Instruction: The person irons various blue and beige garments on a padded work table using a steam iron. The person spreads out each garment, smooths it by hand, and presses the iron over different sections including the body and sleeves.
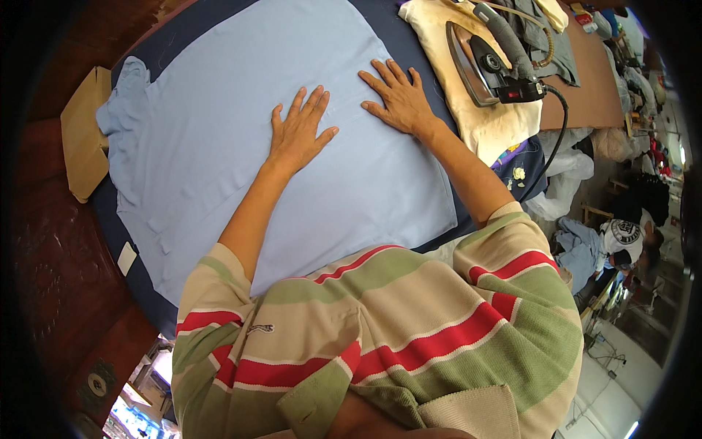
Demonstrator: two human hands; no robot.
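A light blue garment (219, 139) lies spread over a dark navy cloth covering the table, smooth in the middle and bunched along its left side. On its middle rests my left hand (296, 132), palm down with the fingers spread. My right hand (398, 99) presses flat on the same fabric, nearer the right edge, its fingers also apart. Neither hand holds anything. To the right of my right hand, a steam iron (482, 62) with a wrapped grey handle sits on a folded cream cloth (472, 128).
A black cord (564, 121) hangs from the iron past the table's right edge. A cardboard piece (84, 132) stands at the left, near a small white card (126, 258). Grey cloth (559, 55) lies beyond the iron. Clear plastic bags (567, 172) and another person (621, 238) appear at the right.
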